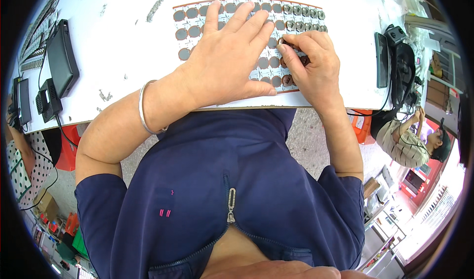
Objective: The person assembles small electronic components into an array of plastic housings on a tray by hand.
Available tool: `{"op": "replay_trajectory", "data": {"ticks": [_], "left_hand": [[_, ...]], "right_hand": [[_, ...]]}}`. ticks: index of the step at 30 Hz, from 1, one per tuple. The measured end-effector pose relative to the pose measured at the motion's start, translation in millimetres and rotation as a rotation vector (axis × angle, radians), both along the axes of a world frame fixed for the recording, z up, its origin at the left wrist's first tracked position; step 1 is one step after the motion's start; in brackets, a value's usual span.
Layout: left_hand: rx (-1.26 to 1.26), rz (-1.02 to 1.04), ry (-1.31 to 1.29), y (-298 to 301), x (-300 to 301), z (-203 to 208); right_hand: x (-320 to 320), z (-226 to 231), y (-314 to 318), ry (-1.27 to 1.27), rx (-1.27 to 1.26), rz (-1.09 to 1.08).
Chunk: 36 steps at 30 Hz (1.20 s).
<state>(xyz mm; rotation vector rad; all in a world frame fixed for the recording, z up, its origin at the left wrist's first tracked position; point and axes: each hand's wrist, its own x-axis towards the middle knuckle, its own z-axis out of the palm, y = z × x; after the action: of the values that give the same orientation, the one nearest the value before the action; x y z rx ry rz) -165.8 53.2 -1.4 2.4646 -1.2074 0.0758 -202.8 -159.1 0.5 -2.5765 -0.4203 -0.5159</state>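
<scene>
A panel of small printed circuit boards (195,31) lies on the white table, with rows of round grey pads. Shiny metal clips (298,12) sit on several boards at its far right. My left hand (224,57) rests palm down on the panel, fingers spread, covering its middle rows. At the panel's right side, my right hand (313,57) is closed, thumb and forefinger pinched over a board. Something small and dark shows at those fingertips, too hidden to name. Near the heel of my right hand, a coppery round piece (288,80) sits on the near row.
The white table (123,47) ends just below the panel. A black flat device (62,57) and a small black box (48,99) with cables stand at left. A dark phone-like slab (381,59) and black cabled gear (402,66) lie at right. Other people are at both sides.
</scene>
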Motion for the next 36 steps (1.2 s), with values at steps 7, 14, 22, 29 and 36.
{"op": "replay_trajectory", "data": {"ticks": [7,14,22,29,36], "left_hand": [[-0.009,-0.022,0.011,-0.2,-0.5,-1.0],[-0.047,-0.023,0.049,0.9,1.8,-1.7],[-0.061,-0.027,0.064,-0.4,3.2,0.1],[-0.044,-0.022,0.063,-0.9,2.9,0.6],[-0.106,0.014,0.039,0.7,2.0,-4.4]], "right_hand": [[84.1,6.6,-44.2,-0.067,0.082,-0.056],[147.5,-10.4,-39.8,0.017,-0.052,-0.164],[135.6,11.8,-65.7,0.198,0.132,-0.021],[128.6,8.4,-56.9,0.085,0.112,-0.164],[148.0,-0.2,-61.5,0.030,-0.257,0.045]]}}
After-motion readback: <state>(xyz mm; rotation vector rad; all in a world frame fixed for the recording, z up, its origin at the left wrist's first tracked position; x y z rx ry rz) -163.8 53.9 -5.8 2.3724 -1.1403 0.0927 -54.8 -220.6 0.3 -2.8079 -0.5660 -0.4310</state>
